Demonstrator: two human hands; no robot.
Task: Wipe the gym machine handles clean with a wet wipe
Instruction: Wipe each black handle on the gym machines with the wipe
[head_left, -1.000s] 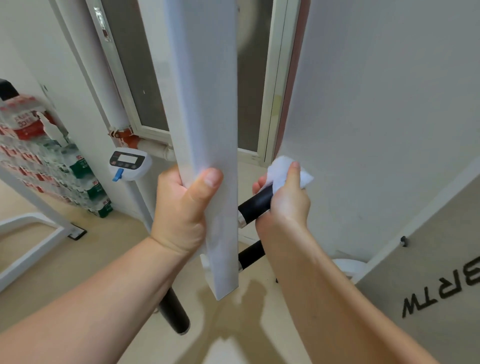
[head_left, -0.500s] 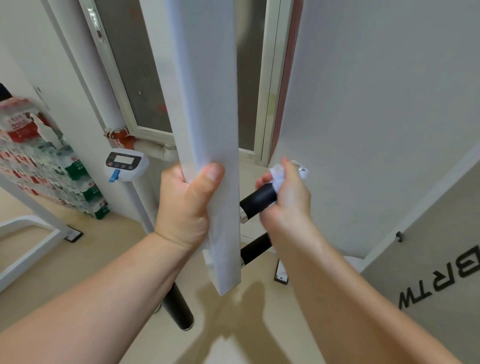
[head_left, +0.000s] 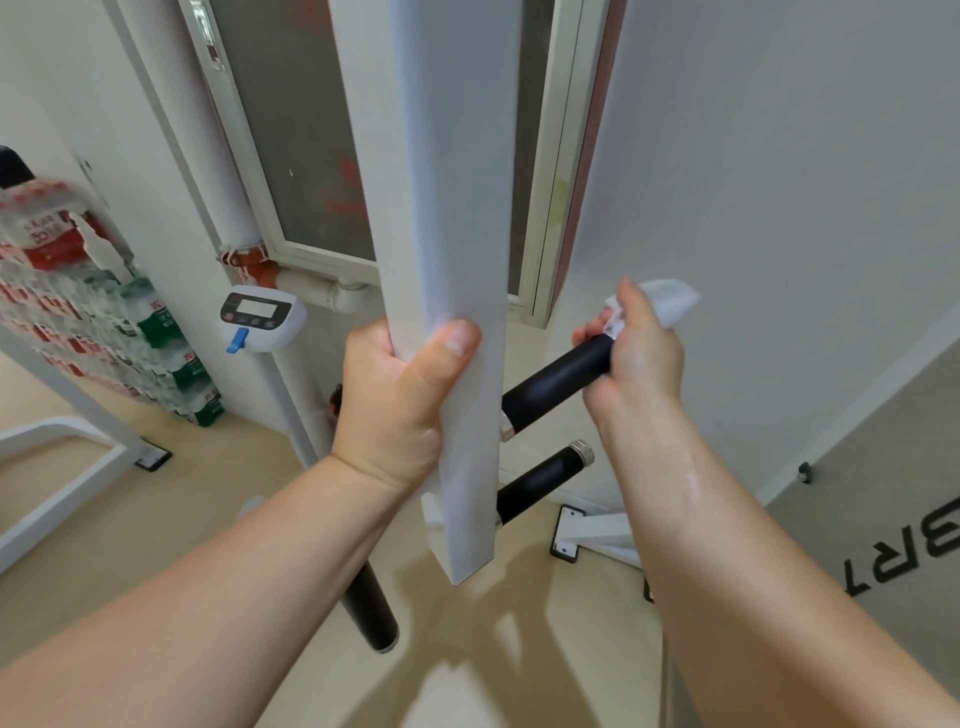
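A white square machine bar hangs in front of me, and my left hand grips it with the thumb across its face. A black upper handle sticks out to the right of the bar. My right hand wraps a white wet wipe round the far tip of that handle. A second black handle with a metal cap sits just below it. A third black handle points down and left under my left forearm.
A digital scale head on a white post stands left of the bar. Stacked packs of bottled water line the left wall. White frame feet rest on the beige floor, and a grey mat with letters lies at right.
My right hand with the wipe has slid outward along the upper handle to its tip, baring more black grip. The left hand keeps its hold on the bar.
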